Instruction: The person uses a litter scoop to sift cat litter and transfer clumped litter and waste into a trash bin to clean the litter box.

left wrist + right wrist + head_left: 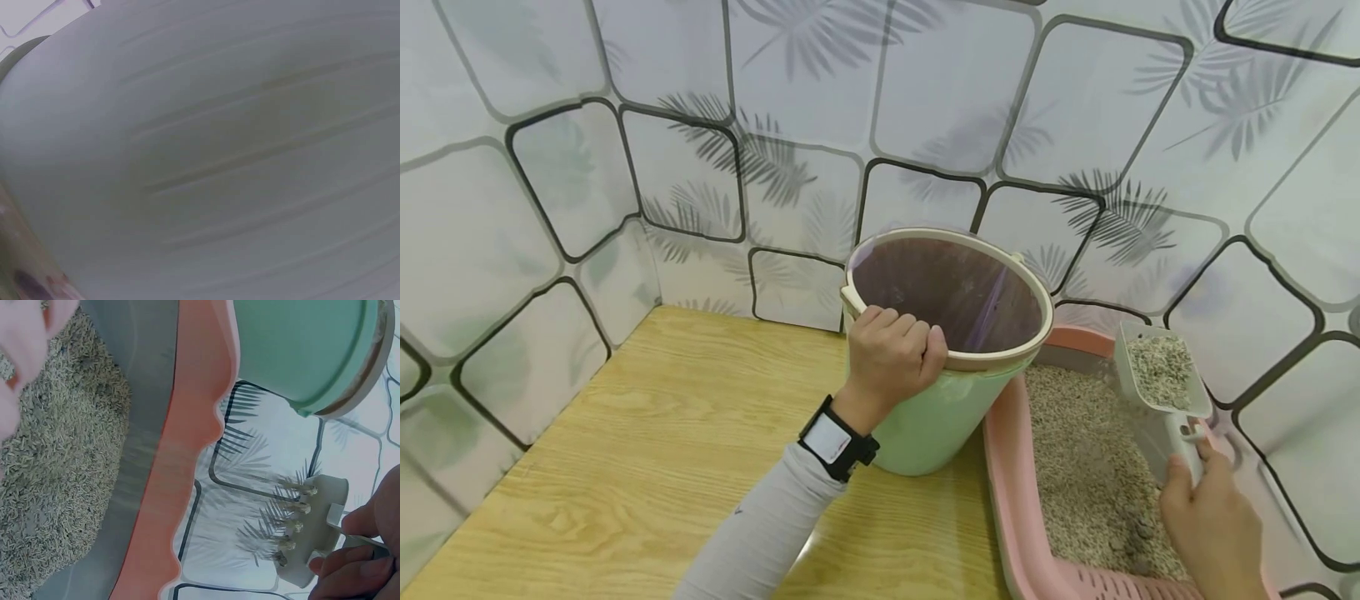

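Observation:
My left hand (895, 354) grips the near rim of a light green trash bin (925, 425), fingers curled over its edge. A dark, thin bag (917, 275) lines the bin, which leans toward me. The left wrist view is filled by the bin's ribbed wall (250, 200). My right hand (1217, 517) holds a pale litter scoop (1182, 450) by its handle, above the right side of a pink litter box (1015, 492). Pellet litter (1161, 367) sits heaped in the scoop. In the right wrist view, litter trails from the slots of the scoop (319, 519).
Grey-beige litter (1067, 450) covers the box's floor, with darker clumps (1135, 533) near the front. The box stands right of the bin, against the patterned wall (955, 92). Wood-grain tabletop (647, 467) extends to the left. A black-strapped device (827, 437) circles the left wrist.

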Demonstrator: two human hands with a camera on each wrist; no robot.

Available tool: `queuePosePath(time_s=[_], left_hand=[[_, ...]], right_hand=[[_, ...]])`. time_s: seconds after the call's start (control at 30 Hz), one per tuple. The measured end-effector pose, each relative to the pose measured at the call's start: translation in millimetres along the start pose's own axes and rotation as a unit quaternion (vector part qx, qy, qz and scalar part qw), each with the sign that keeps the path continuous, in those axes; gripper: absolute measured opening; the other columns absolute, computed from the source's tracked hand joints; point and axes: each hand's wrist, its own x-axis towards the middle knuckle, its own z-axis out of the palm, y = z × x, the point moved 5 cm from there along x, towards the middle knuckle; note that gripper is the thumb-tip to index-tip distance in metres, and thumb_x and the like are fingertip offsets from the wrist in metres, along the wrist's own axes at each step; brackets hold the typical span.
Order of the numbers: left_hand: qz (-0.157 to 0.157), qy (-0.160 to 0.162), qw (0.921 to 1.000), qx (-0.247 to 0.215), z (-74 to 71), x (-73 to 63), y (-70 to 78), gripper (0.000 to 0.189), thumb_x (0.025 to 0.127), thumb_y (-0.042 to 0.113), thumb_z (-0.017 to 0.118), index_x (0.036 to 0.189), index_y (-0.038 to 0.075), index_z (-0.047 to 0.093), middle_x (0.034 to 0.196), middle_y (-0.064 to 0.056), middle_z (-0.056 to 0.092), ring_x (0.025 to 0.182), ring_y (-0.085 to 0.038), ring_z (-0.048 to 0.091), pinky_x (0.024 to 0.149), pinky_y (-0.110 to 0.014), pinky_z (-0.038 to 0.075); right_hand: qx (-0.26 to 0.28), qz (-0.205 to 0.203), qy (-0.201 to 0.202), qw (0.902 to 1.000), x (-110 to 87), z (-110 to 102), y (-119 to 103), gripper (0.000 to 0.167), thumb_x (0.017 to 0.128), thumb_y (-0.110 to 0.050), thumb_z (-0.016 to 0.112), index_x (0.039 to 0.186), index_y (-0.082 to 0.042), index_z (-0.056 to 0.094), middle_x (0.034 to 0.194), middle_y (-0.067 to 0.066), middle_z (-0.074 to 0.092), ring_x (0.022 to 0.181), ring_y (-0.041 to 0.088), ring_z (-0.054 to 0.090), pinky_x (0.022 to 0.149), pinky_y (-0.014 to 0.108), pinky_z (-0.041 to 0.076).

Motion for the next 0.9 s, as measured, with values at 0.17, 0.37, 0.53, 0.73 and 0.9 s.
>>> queuePosePath(time_s=[0.17,0.37,0.53,0.73,0.9], left_hand=[[0.001,-0.001,1.0,0.0,1.0,0.8,-0.3,0.045,0.089,0.02,0.041,0.046,0.015,0.03,0.042,0.004,0.029,0.04,-0.015,0.027,0.05,-0.028,0.032],[0.001,0.0,1.0,0.0,2.3,1.3,-0.5,0.045,0.089,0.02,0.042,0.046,0.015,0.031,0.042,0.004,0.029,0.04,-0.015,0.028,0.05,-0.029,0.032],[0.0,0.0,1.0,-0.003,3.0,1.9,-0.9,0.044,0.088,0.02,0.043,0.046,0.015,0.031,0.042,0.004,0.029,0.041,-0.015,0.029,0.051,-0.029,0.033],[-0.001,-0.002,1.0,-0.002,3.0,2.8,-1.4,0.044,0.089,0.021,0.042,0.046,0.015,0.031,0.042,0.004,0.029,0.041,-0.015,0.029,0.051,-0.029,0.033],[-0.003,-0.001,1.0,-0.002,3.0,3.2,-1.3,0.045,0.089,0.021,0.043,0.046,0.015,0.031,0.042,0.004,0.029,0.041,-0.015,0.028,0.051,-0.029,0.032]], right_hand=[[0.017,-0.015,0.046,0.9987,2.2,-6,-2,0.05,0.095,-0.022,0.044,0.135,0.01,0.04,0.103,0.049,0.053,0.078,0.065,0.052,0.062,0.064,0.037],[0.029,-0.003,0.06,0.9978,4.9,-7,-3,0.052,0.096,-0.023,0.043,0.137,0.008,0.04,0.107,0.05,0.051,0.084,0.068,0.05,0.065,0.064,0.035],[0.027,-0.01,0.078,0.9965,6.1,-10,-6,0.052,0.095,-0.023,0.044,0.136,0.009,0.042,0.105,0.05,0.053,0.083,0.068,0.05,0.065,0.065,0.035],[0.008,-0.034,0.092,0.9951,7.8,-13,-7,0.049,0.093,-0.021,0.048,0.132,0.01,0.048,0.107,0.047,0.055,0.082,0.066,0.052,0.062,0.064,0.037],[-0.026,-0.077,0.105,0.9912,8.8,-16,-11,0.046,0.089,-0.018,0.054,0.124,0.01,0.053,0.093,0.044,0.059,0.059,0.056,0.053,0.043,0.049,0.032]])
